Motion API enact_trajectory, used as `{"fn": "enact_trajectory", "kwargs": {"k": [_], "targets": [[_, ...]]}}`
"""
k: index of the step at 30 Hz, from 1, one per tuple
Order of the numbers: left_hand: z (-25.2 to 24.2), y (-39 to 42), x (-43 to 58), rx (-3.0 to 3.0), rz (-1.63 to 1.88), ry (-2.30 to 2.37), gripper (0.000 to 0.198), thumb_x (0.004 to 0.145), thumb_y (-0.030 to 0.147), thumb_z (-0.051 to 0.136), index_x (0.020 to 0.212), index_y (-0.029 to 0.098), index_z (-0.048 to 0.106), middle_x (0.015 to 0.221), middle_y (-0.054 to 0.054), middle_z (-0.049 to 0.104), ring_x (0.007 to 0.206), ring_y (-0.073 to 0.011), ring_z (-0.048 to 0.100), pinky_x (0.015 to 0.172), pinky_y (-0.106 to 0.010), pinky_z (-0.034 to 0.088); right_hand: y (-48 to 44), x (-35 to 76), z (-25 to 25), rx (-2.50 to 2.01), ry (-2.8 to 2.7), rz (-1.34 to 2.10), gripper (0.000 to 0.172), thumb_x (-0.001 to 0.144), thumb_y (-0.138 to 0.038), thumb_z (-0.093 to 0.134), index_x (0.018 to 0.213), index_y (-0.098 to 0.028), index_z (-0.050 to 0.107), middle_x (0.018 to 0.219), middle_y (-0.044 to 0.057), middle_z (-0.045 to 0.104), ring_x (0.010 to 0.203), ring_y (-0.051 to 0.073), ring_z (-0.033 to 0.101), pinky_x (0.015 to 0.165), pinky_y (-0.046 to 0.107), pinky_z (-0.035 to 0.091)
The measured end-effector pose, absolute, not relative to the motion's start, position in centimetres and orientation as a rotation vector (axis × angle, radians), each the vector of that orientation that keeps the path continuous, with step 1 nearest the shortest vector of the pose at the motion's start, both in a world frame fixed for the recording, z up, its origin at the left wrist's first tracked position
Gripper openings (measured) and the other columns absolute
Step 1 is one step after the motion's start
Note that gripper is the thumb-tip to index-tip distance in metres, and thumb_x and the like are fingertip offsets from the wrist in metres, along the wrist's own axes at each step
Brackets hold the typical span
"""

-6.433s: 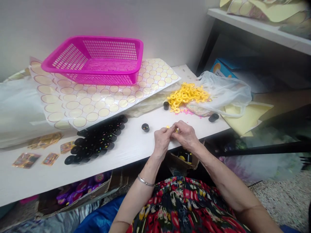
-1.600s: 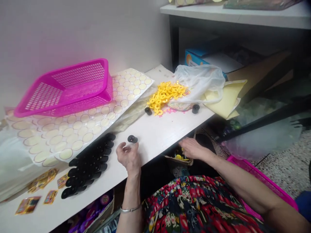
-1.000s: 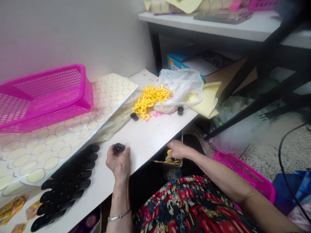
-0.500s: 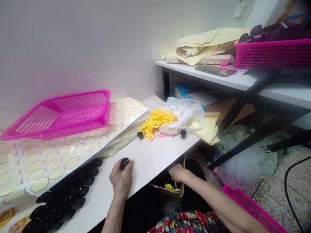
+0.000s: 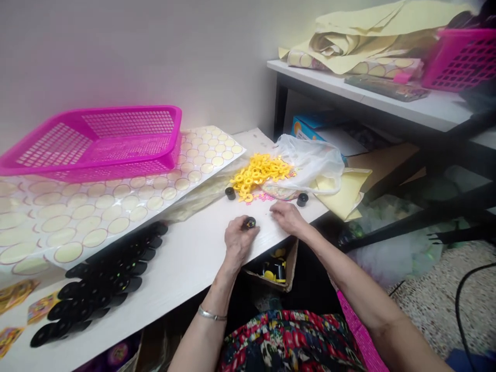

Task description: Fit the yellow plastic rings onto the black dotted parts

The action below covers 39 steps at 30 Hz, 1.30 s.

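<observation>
My left hand [image 5: 239, 238] grips a small black round cup [image 5: 249, 223] between thumb and fingers, its opening turned up with bits of colour inside. Just right of it, above the white table, my right hand [image 5: 287, 217] has its fingers curled together; whatever they hold, if anything, is too small to make out. Beyond both hands lies a heap of yellow plastic ring pieces [image 5: 261, 173], with tiny pink pieces [image 5: 265, 196] scattered at its front. One black cup [image 5: 230, 194] stands left of the heap, another [image 5: 302, 199] to its right, near my right hand.
An open carton [image 5: 289, 281] with yellow and black pieces sits at the table's front edge. Rows of black parts [image 5: 104, 276] lie at left, below a sticker sheet [image 5: 116, 206] bearing a pink basket [image 5: 176, 139]. A plastic bag [image 5: 310, 163] rests behind; a shelf [image 5: 372, 101] stands right.
My right hand has come up out of the carton to above the table. My left hand has moved right with the black cup, so both hands are close together. The view has shifted too.
</observation>
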<state>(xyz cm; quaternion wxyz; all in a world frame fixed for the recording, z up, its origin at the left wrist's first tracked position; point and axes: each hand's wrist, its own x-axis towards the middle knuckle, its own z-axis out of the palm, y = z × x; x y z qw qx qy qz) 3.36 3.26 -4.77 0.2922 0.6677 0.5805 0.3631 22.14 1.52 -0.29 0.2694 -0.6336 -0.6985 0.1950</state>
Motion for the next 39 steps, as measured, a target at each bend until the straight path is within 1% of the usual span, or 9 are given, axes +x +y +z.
{"fn": "enact_trajectory", "kwargs": {"k": [5, 10, 12, 17, 22, 27, 31, 36, 39], "targets": [[-4.9, 3.0, 2.9, 1.828, 0.977, 1.492, 0.034, 0.059, 0.03, 0.073, 0.091, 0.023, 0.065, 0.084, 0.0, 0.064, 0.081, -0.0166, 0.055, 0.077, -0.03, 0.044, 3.8, 20.6, -1.8, -1.928, -1.842, 0.275, 0.022, 0.082, -0.014, 0.043, 0.091, -0.017, 0.063, 0.101, 0.009, 0.06, 0.093, 0.019, 0.053, 0.074, 0.028, 0.04], [-5.0, 2.9, 3.0, 1.826, 1.008, 1.494, 0.031, 0.06, 0.03, 0.072, 0.09, 0.023, 0.065, 0.085, 0.0, 0.064, 0.081, -0.0165, 0.055, 0.077, -0.03, 0.044, 5.4, 20.0, -1.6, -2.074, -1.955, 0.162, 0.026, 0.089, -0.023, 0.036, 0.095, -0.021, 0.061, 0.097, 0.007, 0.06, 0.087, 0.019, 0.056, 0.067, 0.027, 0.038], [-5.1, 2.9, 3.0, 1.834, 1.013, 1.49, 0.031, 0.061, 0.03, 0.071, 0.09, 0.023, 0.065, 0.085, 0.0, 0.064, 0.08, -0.0165, 0.056, 0.077, -0.03, 0.045, 6.1, 19.9, -1.6, -2.15, -1.987, 0.149, 0.028, 0.09, -0.023, 0.034, 0.097, -0.021, 0.061, 0.096, 0.008, 0.06, 0.084, 0.019, 0.056, 0.064, 0.027, 0.037], [-5.0, 2.9, 2.8, 1.861, 0.999, 1.478, 0.029, 0.062, 0.029, 0.07, 0.09, 0.024, 0.064, 0.083, 0.0, 0.064, 0.079, -0.0164, 0.055, 0.075, -0.03, 0.044, 6.6, 19.6, -1.3, -2.181, -2.063, 0.165, 0.028, 0.089, -0.018, 0.032, 0.098, -0.019, 0.059, 0.099, 0.009, 0.059, 0.086, 0.02, 0.057, 0.064, 0.028, 0.037], [-4.7, 2.8, 2.9, 1.857, 0.997, 1.477, 0.029, 0.062, 0.03, 0.071, 0.09, 0.024, 0.065, 0.083, 0.0, 0.063, 0.08, -0.0167, 0.055, 0.076, -0.031, 0.044, 4.6, 20.1, -1.0, -2.035, -2.085, 0.242, 0.016, 0.085, -0.02, 0.043, 0.092, -0.019, 0.058, 0.103, 0.008, 0.058, 0.091, 0.02, 0.055, 0.066, 0.028, 0.037], [-4.6, 2.7, 3.1, 1.848, 0.988, 1.484, 0.028, 0.062, 0.03, 0.07, 0.09, 0.024, 0.065, 0.083, 0.001, 0.063, 0.08, -0.0165, 0.054, 0.076, -0.03, 0.044, 2.7, 21.5, -1.2, -1.936, -1.969, 0.44, 0.011, 0.079, -0.019, 0.051, 0.086, -0.019, 0.059, 0.09, 0.005, 0.058, 0.083, 0.017, 0.054, 0.068, 0.027, 0.036], [-4.5, 2.7, 3.2, 1.844, 0.983, 1.492, 0.029, 0.061, 0.03, 0.071, 0.089, 0.024, 0.065, 0.082, 0.001, 0.063, 0.08, -0.0167, 0.055, 0.077, -0.03, 0.044, 2.4, 22.1, -1.2, -1.821, -1.901, 0.553, 0.012, 0.074, -0.015, 0.052, 0.083, -0.018, 0.06, 0.082, 0.003, 0.058, 0.076, 0.016, 0.052, 0.068, 0.025, 0.037], [-4.6, 2.8, 3.1, 1.829, 0.992, 1.483, 0.031, 0.061, 0.031, 0.071, 0.091, 0.024, 0.065, 0.083, 0.0, 0.064, 0.081, -0.0171, 0.055, 0.077, -0.031, 0.045, 2.7, 21.9, -1.0, -1.814, -1.858, 0.51, 0.019, 0.082, -0.018, 0.044, 0.085, -0.018, 0.062, 0.089, 0.005, 0.061, 0.084, 0.017, 0.055, 0.072, 0.026, 0.038], [-4.6, 2.8, 3.1, 1.816, 0.987, 1.491, 0.032, 0.061, 0.032, 0.072, 0.091, 0.024, 0.065, 0.084, 0.0, 0.064, 0.081, -0.0177, 0.056, 0.078, -0.031, 0.045, 3.0, 21.4, -0.9, -1.927, -1.883, 0.436, 0.022, 0.084, -0.02, 0.043, 0.081, -0.019, 0.064, 0.091, 0.006, 0.062, 0.087, 0.017, 0.055, 0.07, 0.026, 0.038]]}}
